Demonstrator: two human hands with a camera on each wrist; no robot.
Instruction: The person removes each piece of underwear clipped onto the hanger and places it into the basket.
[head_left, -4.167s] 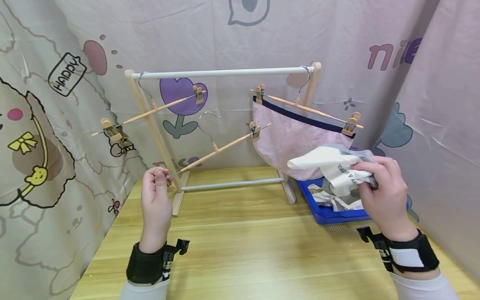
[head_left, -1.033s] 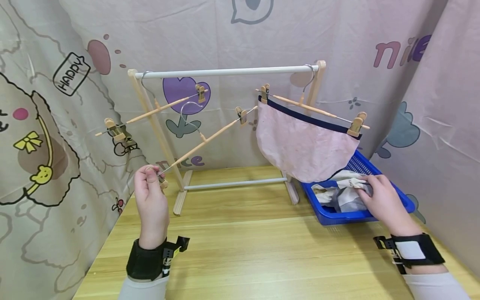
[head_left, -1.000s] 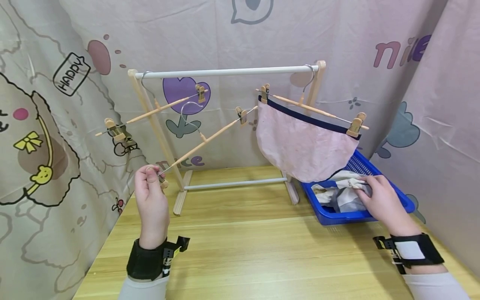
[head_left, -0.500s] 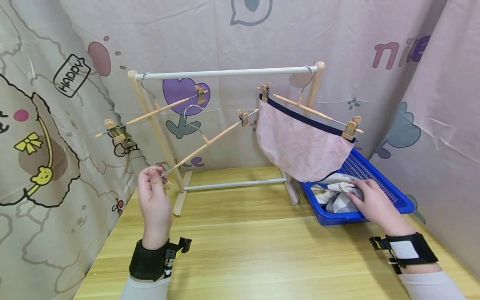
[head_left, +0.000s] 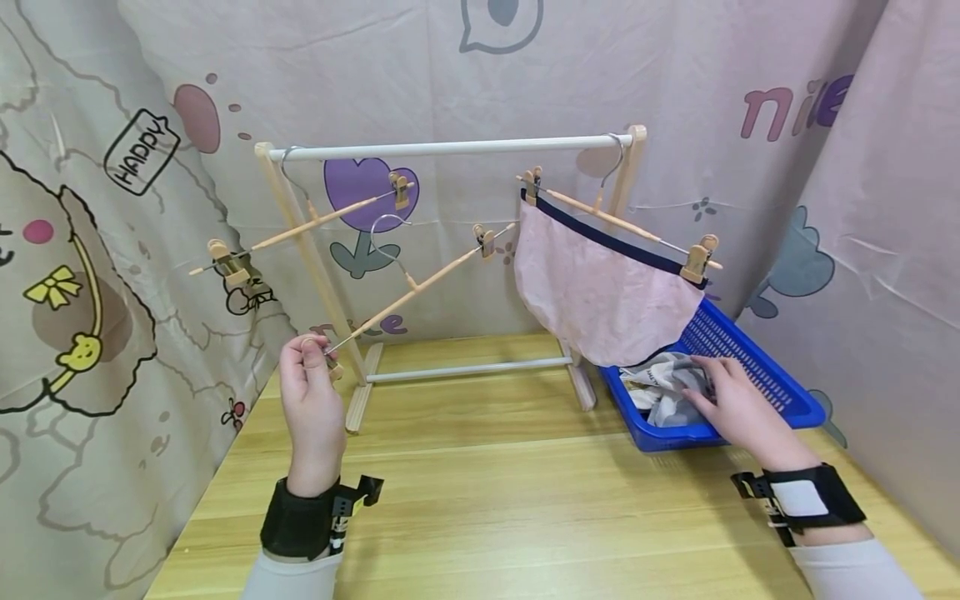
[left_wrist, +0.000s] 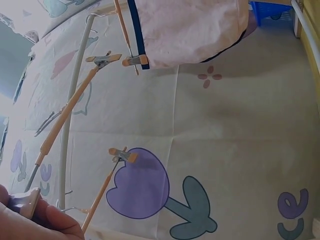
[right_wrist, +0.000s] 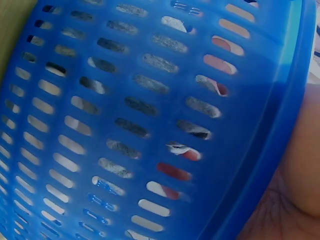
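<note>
The left hand point(head_left: 313, 398) is raised above the near-left part of the bench point(head_left: 487, 517), thumb and fingers pinching the clip end of a wooden hanger point(head_left: 411, 287), which slants up and away from it to its far clip, free of the rack point(head_left: 450, 147). Beyond this hand stands the rack's left post, with a second bare hanger point(head_left: 300, 225) hooked on the rail above; the printed curtain point(head_left: 82, 275) hangs close on its outer side. The right hand point(head_left: 738, 408) reaches over the near rim of the blue basket point(head_left: 780, 400), fingers resting on the crumpled grey and white cloth point(head_left: 667, 387) inside; whether they grip it I cannot tell. Just above it hangs a pink garment point(head_left: 600, 292), its lower edge reaching the basket. Between the two hands lies bare wood.
</note>
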